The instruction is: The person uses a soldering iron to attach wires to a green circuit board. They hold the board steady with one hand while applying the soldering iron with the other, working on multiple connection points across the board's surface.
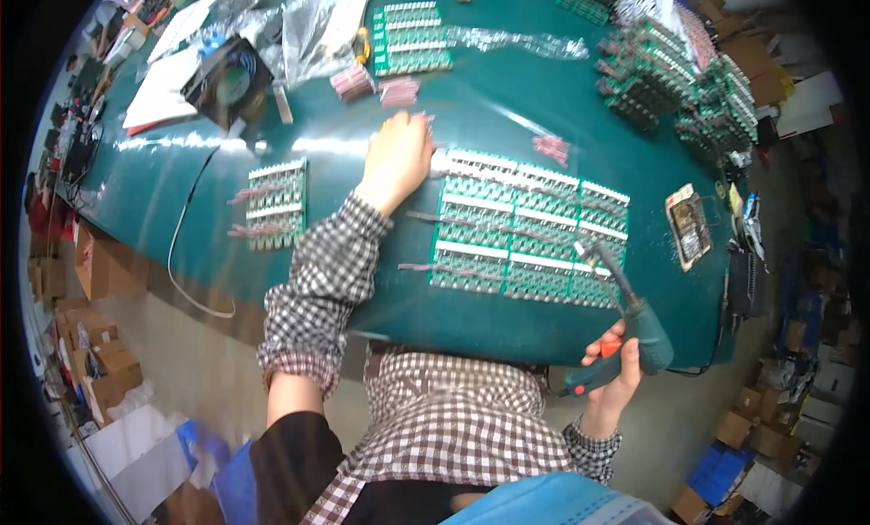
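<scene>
My right hand (616, 375) is wrapped round a dark green soldering gun (649, 336) with an orange trigger. The gun's tip sits over the right part of a block of green circuit boards (471, 228) laid side by side on the table. Pinkish wires (458, 270) stick out from the left edge of these boards. My left hand (399, 158) is stretched out beyond their upper left corner, its fingers curled closed near a small bundle of pink wires (399, 92). A little pink shows at its fingertips, but what they hold is mostly hidden.
A separate green board (277, 205) with wires lies left of my left arm. Another pink bundle (551, 149) lies behind the main boards. A black fan (228, 82) stands far left, stacked boards (648, 76) far right. A soldering tray (689, 227) sits at right.
</scene>
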Motion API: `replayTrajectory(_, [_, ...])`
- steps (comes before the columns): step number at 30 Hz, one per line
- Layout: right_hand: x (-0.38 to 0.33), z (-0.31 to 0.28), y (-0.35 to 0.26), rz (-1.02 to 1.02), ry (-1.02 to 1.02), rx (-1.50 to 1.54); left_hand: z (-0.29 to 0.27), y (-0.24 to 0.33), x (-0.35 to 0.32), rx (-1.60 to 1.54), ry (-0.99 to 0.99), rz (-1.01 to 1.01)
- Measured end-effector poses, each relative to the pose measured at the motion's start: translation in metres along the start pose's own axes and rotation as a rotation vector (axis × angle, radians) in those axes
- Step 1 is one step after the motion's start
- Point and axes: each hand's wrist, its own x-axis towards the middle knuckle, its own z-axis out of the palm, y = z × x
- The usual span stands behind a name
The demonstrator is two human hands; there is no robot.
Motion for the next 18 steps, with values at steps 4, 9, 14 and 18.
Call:
replayTrajectory(4, [-0.003, -0.003, 0.0, -0.014, 0.02, -0.014, -0.012, -0.007, -0.01, -0.023, 0.039, 0.044])
replayTrajectory(9, [-0.007, -0.013, 0.0, -0.021, 0.062, -0.008, -0.045, 0.022, -0.014, -0.418, 0.023, -0.13])
replayTrajectory(14, [-0.01, -0.016, 0.0, -0.025, 0.044, 0.027, -0.063, 0.06, -0.034, -1.066, -0.405, -0.351])
replayTrajectory(18, [-0.008, -0.023, -0.003, -0.023, 0.032, 0.051, -0.072, 0.092, -0.042, -1.392, -0.681, -0.429])
